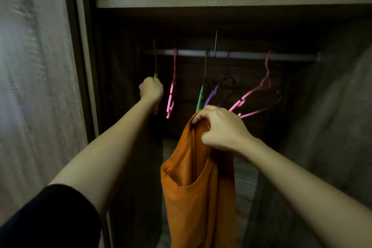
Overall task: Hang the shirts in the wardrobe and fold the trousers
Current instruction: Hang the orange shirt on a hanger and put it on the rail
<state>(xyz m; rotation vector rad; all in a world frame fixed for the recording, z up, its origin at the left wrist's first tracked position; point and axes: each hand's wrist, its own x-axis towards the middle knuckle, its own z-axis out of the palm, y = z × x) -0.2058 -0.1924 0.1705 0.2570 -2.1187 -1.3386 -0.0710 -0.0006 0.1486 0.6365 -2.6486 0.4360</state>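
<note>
L hand (151,89) is reached deep into the wardrobe (221,3), fist curled round the lower part of a yellow hanger (155,75) that hangs at the far L end of the rail (241,54). R hand (219,129) is nearer the camera, fingers and thumb bunched on the neck area of the orange shirt (199,187), which dangles straight down in front of the wardrobe opening, not on any hanger yet. No trousers in view. Risks, as I judge them: the yellow hanger's hook looks to be over the rail, though it's too dark to be sure, so pulling it straight toward the body w/o lifting first could jam it or jerk the rail. The 1st pink hanger (172,88) is just beside it and could snag and come off too. The green hanger (202,90), purple hanger (212,94), black hanger (228,82) and 2nd pink hanger (259,90) crowd right behind R hand, so raising the shirt could catch fabric on their ends or knock 1 down. The shirt is held by 1 hand on a small bunch of cloth, so a loose pinch while attention is on the L side lets it slide to the floor. Threading a hanger thru a scrunched neck may stretch the collar. Light is poor and the frame blurred at the L door (30,66), so the hook may be misjudged.
</note>
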